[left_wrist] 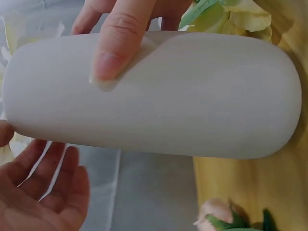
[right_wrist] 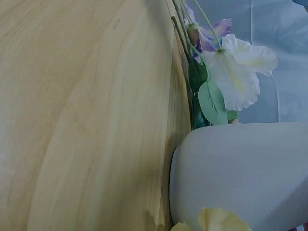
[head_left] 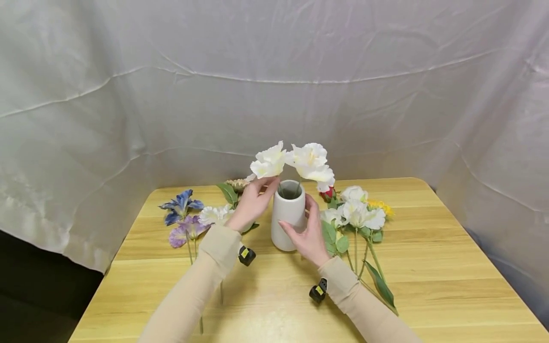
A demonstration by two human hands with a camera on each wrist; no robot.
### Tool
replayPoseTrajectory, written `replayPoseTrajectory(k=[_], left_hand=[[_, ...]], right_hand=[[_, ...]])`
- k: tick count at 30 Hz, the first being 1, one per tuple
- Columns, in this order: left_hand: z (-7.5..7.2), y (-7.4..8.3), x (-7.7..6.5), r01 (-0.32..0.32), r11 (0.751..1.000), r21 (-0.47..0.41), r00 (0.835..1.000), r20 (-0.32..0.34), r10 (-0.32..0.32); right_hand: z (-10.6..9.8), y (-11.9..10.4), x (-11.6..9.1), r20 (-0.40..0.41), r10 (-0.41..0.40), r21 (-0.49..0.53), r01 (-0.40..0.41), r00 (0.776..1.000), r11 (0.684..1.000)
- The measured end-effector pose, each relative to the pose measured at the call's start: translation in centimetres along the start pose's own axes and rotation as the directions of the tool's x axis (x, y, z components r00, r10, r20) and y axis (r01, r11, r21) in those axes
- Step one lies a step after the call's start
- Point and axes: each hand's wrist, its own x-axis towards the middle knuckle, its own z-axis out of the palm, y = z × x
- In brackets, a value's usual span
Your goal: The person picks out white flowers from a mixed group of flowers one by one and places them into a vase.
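A pale grey-white vase (head_left: 288,216) stands upright mid-table, its mouth facing up. My right hand (head_left: 310,233) grips its right side, with the thumb (left_wrist: 115,62) across the near wall. Beside the rim, my left hand (head_left: 256,200) pinches the stem of a ruffled white flower (head_left: 269,161) whose head is just above the fingers; the exact contact is partly hidden. In the left wrist view that hand's other fingers (left_wrist: 62,178) curve loosely near the vase. A second white flower (head_left: 310,162) leans right, its stem inside the vase mouth.
Left of the vase lie a blue flower (head_left: 180,206), a purple flower (head_left: 188,229) and another white flower (head_left: 214,214). On the right, several white blooms (head_left: 360,214), a yellow flower (head_left: 381,207) and a red bloom (head_left: 328,194) lie on the wooden table (head_left: 437,267). Grey curtain (head_left: 274,109) hangs behind.
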Motion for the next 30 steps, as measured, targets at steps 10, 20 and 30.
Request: replayPoseTrajectory(k=[10,20,30], left_hand=[[-0.4,-1.7,-0.9,0.021,1.000,-0.011,0.998,0.066,-0.020],[-1.2,-3.3,-2.5,0.011,0.998,0.058,1.000,0.013,-0.012],[-2.7,-4.4,-4.8,-0.062,0.958,0.278,0.993,-0.078,0.087]], right_hand=[[0.0,-0.2,0.0,-0.010,0.003,-0.006,-0.003,1.000,1.000],[0.2,-0.3,0.2,-0.028,0.021,-0.021,-0.021,0.999,1.000],[1.2,2.1,0.6,-0.077,0.069,-0.039,-0.072,0.995,0.997]])
